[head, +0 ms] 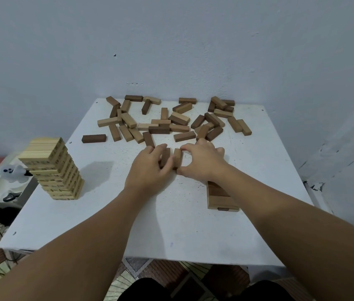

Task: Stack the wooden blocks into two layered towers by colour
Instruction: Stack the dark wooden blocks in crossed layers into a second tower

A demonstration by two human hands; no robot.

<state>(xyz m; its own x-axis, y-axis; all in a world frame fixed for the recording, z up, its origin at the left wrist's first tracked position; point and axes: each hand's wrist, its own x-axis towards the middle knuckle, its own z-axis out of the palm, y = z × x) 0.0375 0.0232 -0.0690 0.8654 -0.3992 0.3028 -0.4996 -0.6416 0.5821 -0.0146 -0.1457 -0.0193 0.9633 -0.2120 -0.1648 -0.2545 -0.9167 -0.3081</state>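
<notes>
short tower (221, 197) half hidden behind forearm (265, 192)

Dark printed marks along the block ends of the tall pale wooden block tower (57, 170) at the table's left, too blurred to read

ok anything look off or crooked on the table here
Yes. The pale tower at the left edge is twisted, its upper layers overhanging the lower ones. The short stack under the right forearm mixes colours, with a dark block in its bottom layer. The loose blocks lie jumbled at the back.
</notes>
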